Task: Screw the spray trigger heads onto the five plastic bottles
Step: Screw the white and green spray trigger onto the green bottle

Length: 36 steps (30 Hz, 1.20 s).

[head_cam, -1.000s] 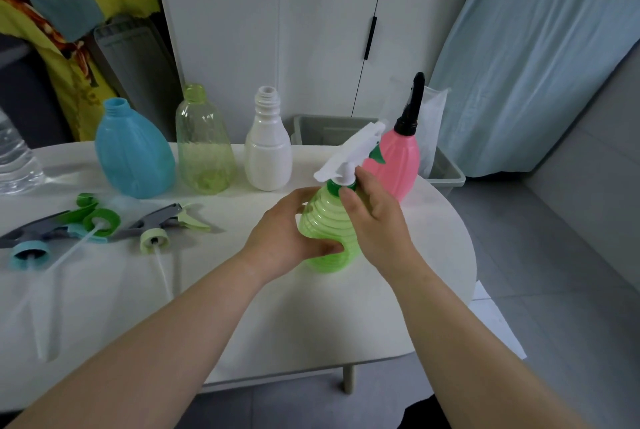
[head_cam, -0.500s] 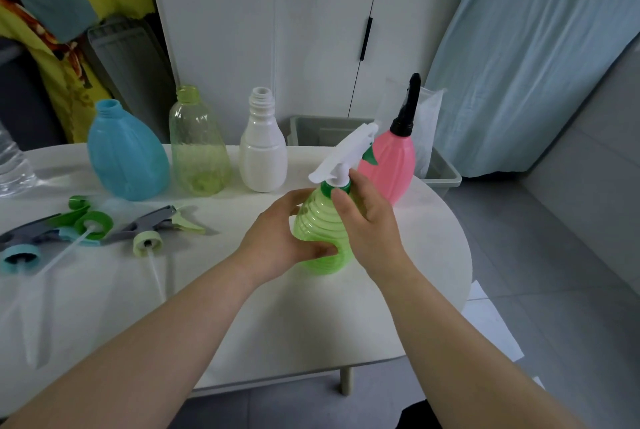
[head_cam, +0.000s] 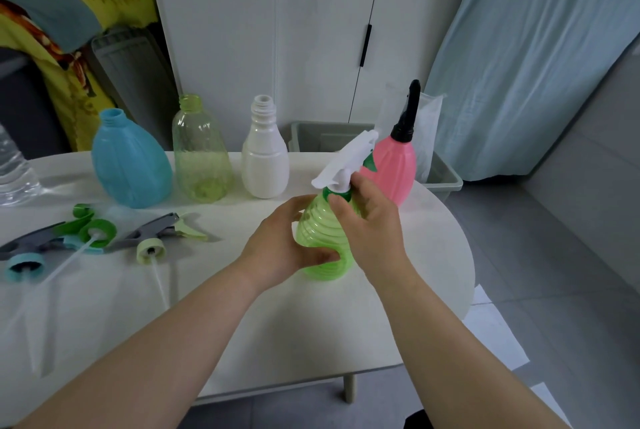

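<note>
**Green bottle: head on neck, both hands on it**

Left hand (head_cam: 287, 245) grips the green ribbed bottle (head_cam: 322, 238), which stands upright on the white table (head_cam: 242, 324). Right hand (head_cam: 370, 221) pinches the collar under its white trigger head (head_cam: 346, 160). Behind stand the blue bottle (head_cam: 130, 165), yellow-green bottle (head_cam: 201, 155) and white bottle (head_cam: 265, 162), necks open. The pink bottle (head_cam: 394, 165) is capped with a black nozzle. Loose trigger heads (head_cam: 156, 231) lie at left.

We see the green ribbed bottle (head_cam: 323, 238) upright on the white table (head_cam: 242, 342), the left hand (head_cam: 284, 248) wrapped round its lower body. The right hand (head_cam: 372, 221) sits at its neck, thumb apparently pinching the collar of the white trigger head (head_cam: 346, 160). Behind the green ribbed bottle stands the pink bottle (head_cam: 394, 165); further left are the white bottle (head_cam: 265, 165), yellow-green bottle (head_cam: 202, 158), blue bottle (head_cam: 130, 165) and loose trigger heads (head_cam: 157, 231).
</note>
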Motion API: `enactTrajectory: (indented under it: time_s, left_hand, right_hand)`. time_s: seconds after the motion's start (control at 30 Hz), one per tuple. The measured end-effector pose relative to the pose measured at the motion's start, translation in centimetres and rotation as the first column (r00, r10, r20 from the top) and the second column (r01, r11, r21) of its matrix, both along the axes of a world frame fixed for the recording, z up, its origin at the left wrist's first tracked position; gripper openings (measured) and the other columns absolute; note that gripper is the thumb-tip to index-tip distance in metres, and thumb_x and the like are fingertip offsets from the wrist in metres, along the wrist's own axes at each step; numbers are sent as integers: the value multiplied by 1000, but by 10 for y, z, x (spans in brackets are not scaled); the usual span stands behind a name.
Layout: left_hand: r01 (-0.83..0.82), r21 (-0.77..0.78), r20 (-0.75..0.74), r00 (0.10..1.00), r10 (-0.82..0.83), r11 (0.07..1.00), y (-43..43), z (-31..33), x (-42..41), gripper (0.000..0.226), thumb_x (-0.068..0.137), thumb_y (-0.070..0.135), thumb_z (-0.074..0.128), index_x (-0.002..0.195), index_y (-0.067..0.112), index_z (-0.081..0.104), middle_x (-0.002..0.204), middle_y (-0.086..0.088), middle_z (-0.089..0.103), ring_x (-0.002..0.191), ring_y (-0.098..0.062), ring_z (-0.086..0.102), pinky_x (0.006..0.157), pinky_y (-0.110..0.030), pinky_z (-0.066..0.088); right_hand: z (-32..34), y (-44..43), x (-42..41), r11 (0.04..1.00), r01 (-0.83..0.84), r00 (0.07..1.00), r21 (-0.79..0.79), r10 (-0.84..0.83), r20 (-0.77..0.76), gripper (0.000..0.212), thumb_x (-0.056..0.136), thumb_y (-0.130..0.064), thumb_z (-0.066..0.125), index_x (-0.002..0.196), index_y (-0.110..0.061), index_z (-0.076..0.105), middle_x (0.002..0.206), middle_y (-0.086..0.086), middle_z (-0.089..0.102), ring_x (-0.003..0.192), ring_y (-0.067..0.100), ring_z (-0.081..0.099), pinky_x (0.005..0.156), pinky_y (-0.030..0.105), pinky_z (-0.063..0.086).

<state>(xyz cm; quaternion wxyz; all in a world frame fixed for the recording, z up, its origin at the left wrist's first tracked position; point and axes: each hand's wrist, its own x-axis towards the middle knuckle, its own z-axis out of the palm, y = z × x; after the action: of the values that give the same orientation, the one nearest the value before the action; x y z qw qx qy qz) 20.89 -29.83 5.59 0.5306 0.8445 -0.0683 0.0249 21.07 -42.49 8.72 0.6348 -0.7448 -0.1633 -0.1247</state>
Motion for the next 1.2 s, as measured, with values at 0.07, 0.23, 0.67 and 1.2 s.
enactTrajectory:
  time_s: [0.07, 0.23, 0.67, 1.2]
  left_hand:
    - [-8, 0, -3, 1000, 8, 1000, -1, 1, 0, 71, 52, 23, 83, 110, 36, 44, 94, 34, 45, 100, -3, 47, 85, -23, 34]
    - [-12, -19, 11, 1000, 12, 1000, -2, 0, -1, 70, 52, 24, 83, 105, 40, 41, 96, 29, 48, 99, -2, 47, 85, -22, 34]
    - [-20, -16, 1, 1000, 20, 1000, 0, 0, -1, 73, 50, 25, 83, 110, 32, 41, 99, 23, 48, 101, -8, 48, 79, -21, 37]
    - [24, -51, -18, 1000, -25, 998, 1, -9, 0, 69, 54, 20, 82, 110, 35, 45, 95, 26, 50, 87, 12, 47, 63, 9, 32]
  right_hand:
    - [1, 2, 3, 997, 75, 997, -2, -75, 17, 31, 76, -8, 63, 74, -36, 48, 75, -17, 54, 72, -10, 52, 66, 1, 38]
    - [-2, 11, 5, 989, 148, 989, -16, -149, -14, 34, 73, -15, 66, 70, -34, 39, 75, -14, 49, 73, -2, 50, 61, 0, 36]
    - [15, -2, 10, 990, -8, 992, -142, -10, -130, 15, 73, -15, 67, 72, -26, 58, 66, -9, 56, 54, -6, 48, 54, 3, 37]
    - [3, 6, 5, 994, 106, 989, -26, -108, -98, 15, 72, -15, 67, 81, -25, 60, 71, -19, 59, 65, -11, 54, 60, 0, 40]
